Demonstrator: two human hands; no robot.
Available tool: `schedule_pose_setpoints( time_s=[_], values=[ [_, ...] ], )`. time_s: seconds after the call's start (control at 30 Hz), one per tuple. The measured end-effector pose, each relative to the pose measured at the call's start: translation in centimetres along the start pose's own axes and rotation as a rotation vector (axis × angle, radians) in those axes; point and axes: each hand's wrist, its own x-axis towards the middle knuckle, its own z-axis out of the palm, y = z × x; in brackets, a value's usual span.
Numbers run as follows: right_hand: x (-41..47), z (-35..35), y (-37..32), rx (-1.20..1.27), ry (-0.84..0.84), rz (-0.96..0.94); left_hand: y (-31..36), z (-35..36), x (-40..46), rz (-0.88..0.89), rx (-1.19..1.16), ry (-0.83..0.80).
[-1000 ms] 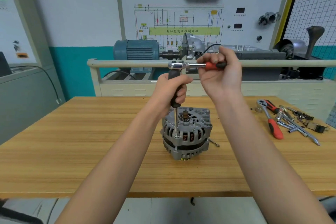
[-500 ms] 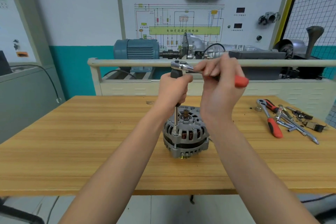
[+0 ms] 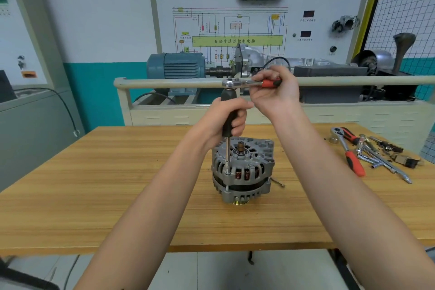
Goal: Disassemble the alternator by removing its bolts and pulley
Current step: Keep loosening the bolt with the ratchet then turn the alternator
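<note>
A grey alternator (image 3: 244, 172) stands upright on the wooden table (image 3: 94, 183), its pulley (image 3: 239, 202) underneath and its shaft end pointing up. A black-handled extension bar (image 3: 227, 148) rises vertically from a bolt on the housing's left front edge. My left hand (image 3: 226, 122) is wrapped around the bar's black grip. On top of the bar sits a ratchet wrench (image 3: 237, 83) with a red and black handle pointing right. My right hand (image 3: 275, 92) holds that handle.
A second red-handled ratchet (image 3: 348, 150), chrome bars and small parts (image 3: 386, 160) lie at the table's right. A loose bolt (image 3: 277, 182) rests just right of the alternator. A railed test bench with a blue motor (image 3: 175, 66) stands behind the table.
My right hand swung the ratchet handle from far right toward me and then back to the right. The left hand stayed on the extension bar.
</note>
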Motion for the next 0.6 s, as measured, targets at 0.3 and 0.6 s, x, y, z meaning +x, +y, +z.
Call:
schedule_pose_setpoints(
  time_s=[0.3,0.6],
  values=[
    [-4.0,-0.7,2.5,-0.284,-0.228,-0.475,-0.7,0.9,0.3,0.061,0.043,0.331],
    [-6.1,-0.6,4.1,-0.6,-0.487,-0.825,-1.0,1.2,0.5,0.141,0.113,0.451]
  ],
)
